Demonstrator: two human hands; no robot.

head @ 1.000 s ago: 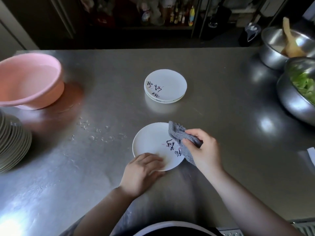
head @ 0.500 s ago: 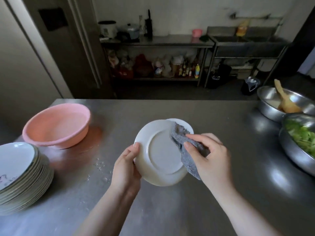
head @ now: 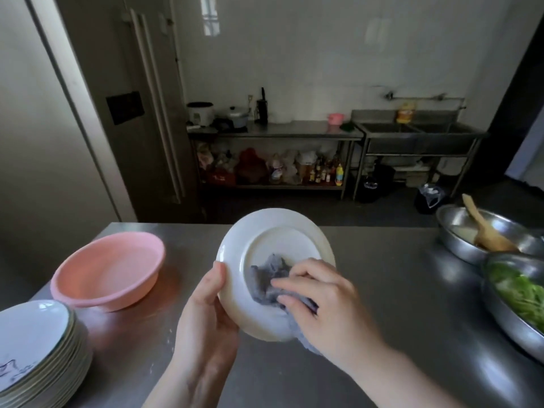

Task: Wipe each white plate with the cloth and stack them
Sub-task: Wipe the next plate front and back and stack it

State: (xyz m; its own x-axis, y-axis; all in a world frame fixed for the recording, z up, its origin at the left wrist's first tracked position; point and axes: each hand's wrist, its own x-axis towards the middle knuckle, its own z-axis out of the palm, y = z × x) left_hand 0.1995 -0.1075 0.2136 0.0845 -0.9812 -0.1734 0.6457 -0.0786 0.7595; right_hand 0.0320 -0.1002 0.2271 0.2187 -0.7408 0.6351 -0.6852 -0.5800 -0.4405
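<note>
My left hand (head: 206, 313) pinches the white plate (head: 273, 245) by its left rim, underside facing me; my right hand (head: 321, 304) presses the bunched grey cloth (head: 266, 279) on its base

I see plate (head: 275, 231) lifted off table, flipped underside up; right hand (head: 319, 304) moved cloth (head: 266, 279) from rim onto its base

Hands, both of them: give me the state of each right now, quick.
Left hand: grips the white plate by its rim, underside toward the camera.
Right hand: holds the grey cloth, pressing it on the plate's underside.
</note>
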